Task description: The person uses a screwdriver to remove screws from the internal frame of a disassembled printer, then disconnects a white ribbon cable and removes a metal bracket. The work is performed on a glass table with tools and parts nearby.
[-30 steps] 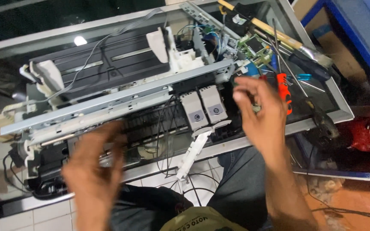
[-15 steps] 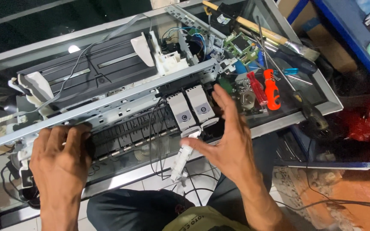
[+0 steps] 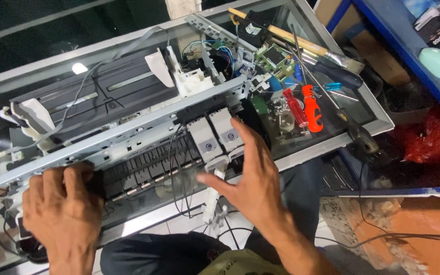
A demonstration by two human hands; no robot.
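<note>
Two bare hands on a stripped printer chassis (image 3: 128, 122) lying across a glass-topped table (image 3: 332, 137).

The chassis fills the left and middle of the table, its long metal rail (image 3: 118, 137) running from near left to far right. The left hand (image 3: 64, 209) lies palm down, fingers curled over the chassis's near left end below the rail, gripping it. The right hand (image 3: 253, 178) is open and holds nothing, fingers spread and reaching to the two grey ink cartridges (image 3: 215, 135) mid-chassis. To the right lie a green circuit board (image 3: 273, 56), a wooden-handled brush (image 3: 301, 46) and two red screwdrivers (image 3: 304, 107).
</note>
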